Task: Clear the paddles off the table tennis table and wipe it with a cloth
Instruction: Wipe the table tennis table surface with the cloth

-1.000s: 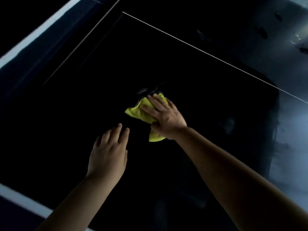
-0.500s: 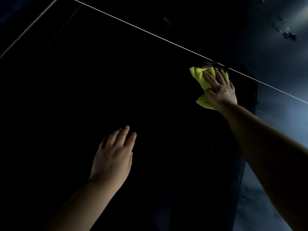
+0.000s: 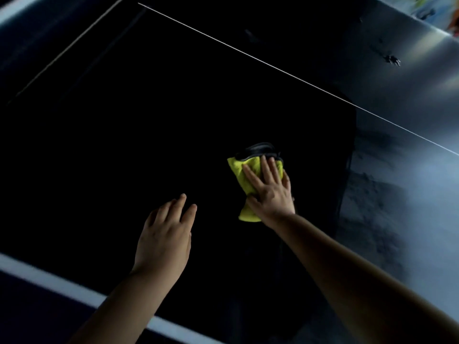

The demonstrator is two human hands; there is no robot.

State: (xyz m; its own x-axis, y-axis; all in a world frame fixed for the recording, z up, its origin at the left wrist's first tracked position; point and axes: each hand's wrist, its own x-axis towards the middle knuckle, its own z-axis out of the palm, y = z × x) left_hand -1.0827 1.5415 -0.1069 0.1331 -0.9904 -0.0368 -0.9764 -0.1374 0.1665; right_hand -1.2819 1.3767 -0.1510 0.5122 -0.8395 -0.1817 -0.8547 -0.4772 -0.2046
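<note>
- The table tennis table (image 3: pixel 99 145) fills the view. Most of its top is very dark, with a paler, smudged grey-blue patch towards the right.
- A thin white line (image 3: pixel 273 68) crosses the top on a slant from the upper middle down to the right edge of the view.
- The yellow cloth (image 3: pixel 238 170) lies bunched on the dark surface on the near side of the thin white line, apart from it and below its middle stretch.
- The right hand (image 3: pixel 269 189) lies palm-down on the cloth. Its fingers (image 3: pixel 267 170) are straight and slightly spread and press the fabric flat, so nothing is curled round or pinched.
- The cloth shows past the fingertips, to the left of the hand and below the heel of the palm.
- A dark curved shape (image 3: pixel 258 148) sits just at the cloth's far edge, between the cloth and the thin white line. It is too dim to tell what it is.
- The left hand (image 3: pixel 164 234) is palm-down over the dark top, farther from the thin white line than the cloth and to the cloth's left. Its fingers are straight and together and it holds nothing. Whether it touches the surface cannot be told.
- A broad white edge stripe (image 3: pixel 49 276) runs along the table's near side, the far opposite of the thin white line.
- A small dark speck (image 3: pixel 392 60) lies on the paler surface beyond the thin white line.
</note>
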